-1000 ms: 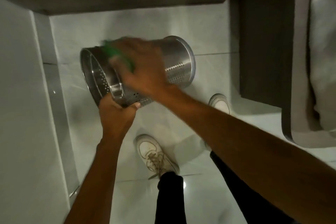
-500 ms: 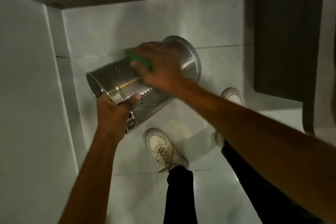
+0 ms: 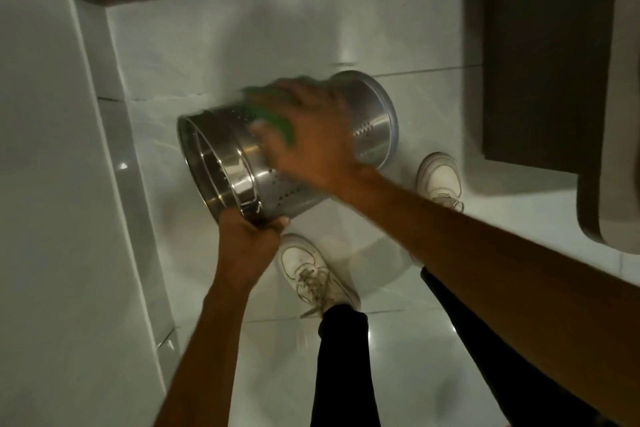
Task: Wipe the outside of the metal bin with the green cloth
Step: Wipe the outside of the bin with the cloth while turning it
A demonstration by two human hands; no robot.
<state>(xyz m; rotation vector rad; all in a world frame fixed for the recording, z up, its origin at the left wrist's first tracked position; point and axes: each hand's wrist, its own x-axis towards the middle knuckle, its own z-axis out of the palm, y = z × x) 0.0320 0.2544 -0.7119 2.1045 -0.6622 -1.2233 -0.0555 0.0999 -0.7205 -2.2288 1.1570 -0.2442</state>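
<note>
1. Nearest us, our left hand (image 3: 247,243) has its fingers (image 3: 277,221) clamped on the rim of the metal bin (image 3: 242,166), holding it on its side in the air above the floor (image 3: 398,357) — thin, stiff, slick steel, probably light, so the rolled rim looks the safest hold.
2. Beyond those fingers, our right hand (image 3: 311,135) presses the green cloth (image 3: 273,120) flat against the perforated wall; soft, it bunches under the palm.
3. Past the fingertips — pale glossy tile, white shoes (image 3: 311,270), a wall (image 3: 52,184) to the left.
</note>
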